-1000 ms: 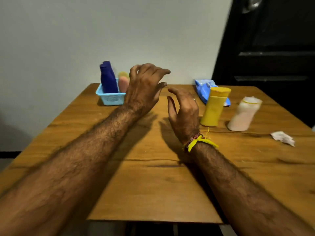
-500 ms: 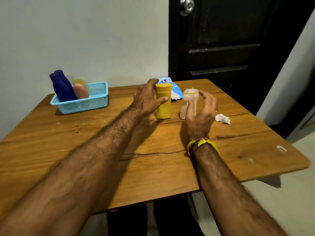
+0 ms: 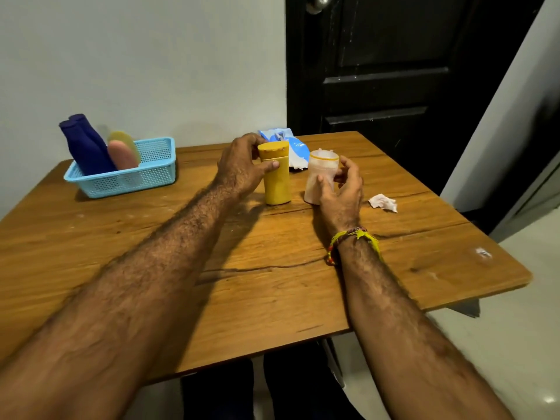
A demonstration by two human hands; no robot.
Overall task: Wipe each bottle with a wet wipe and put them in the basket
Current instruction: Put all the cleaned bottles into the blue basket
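Head view: the yellow bottle stands upright on the tabletop and is gripped by the left hand, thumb across its front just under the cap, fingers curled round the back. Just to its right, the pale pink bottle with a clear cap is gripped by the right hand, thumb on the near face and fingers wrapped round the far side; the bottle base appears to sit on the tabletop, slightly tilted. The two bottles are near each other, not touching.

A blue wet wipe pack lies behind the two bottles at the far edge, partly hidden by the yellow bottle and left hand. A crumpled used wipe lies on the tabletop right of the right hand, apart from it.

The light blue basket is at the far left corner, well apart from both hands. In it are seen two dark blue bottles leaning left, plus a pink bottle and a yellowish one behind it.

A yellow thread band is worn on the right wrist. A black door is behind the tabletop.
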